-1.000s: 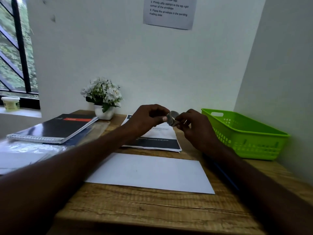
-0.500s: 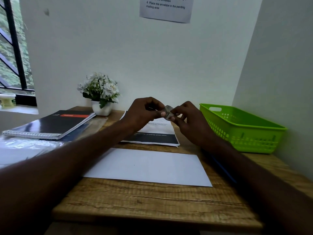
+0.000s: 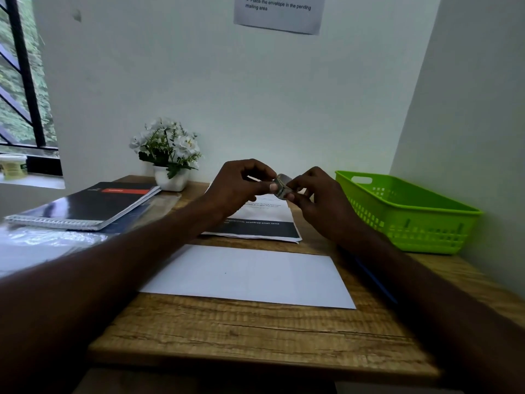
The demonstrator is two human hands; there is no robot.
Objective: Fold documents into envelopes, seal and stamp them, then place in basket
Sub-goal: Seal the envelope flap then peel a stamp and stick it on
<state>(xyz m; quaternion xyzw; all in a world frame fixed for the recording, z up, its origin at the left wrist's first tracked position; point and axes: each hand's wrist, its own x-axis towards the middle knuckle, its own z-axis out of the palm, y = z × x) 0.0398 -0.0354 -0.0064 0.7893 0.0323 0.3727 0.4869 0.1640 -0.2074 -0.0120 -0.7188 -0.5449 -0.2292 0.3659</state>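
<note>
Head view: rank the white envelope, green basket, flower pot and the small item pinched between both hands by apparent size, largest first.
1. white envelope, though nearness to the camera inflates it
2. green basket
3. flower pot
4. small item, pinched by left hand and right hand

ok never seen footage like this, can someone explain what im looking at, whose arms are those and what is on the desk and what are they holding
There is no machine here. The camera sits on a person's head and looks forward and down, so the two arms reaching in from the bottom are that person's own.

The left hand and the right hand meet above the wooden desk and pinch a small grey item between them. It may be stamps, but it is too small to tell.

On the desk lie a white envelope, a printed document behind it, a spiral notebook at the left, a pot of white flowers at the back, and a green basket at the right.
</note>
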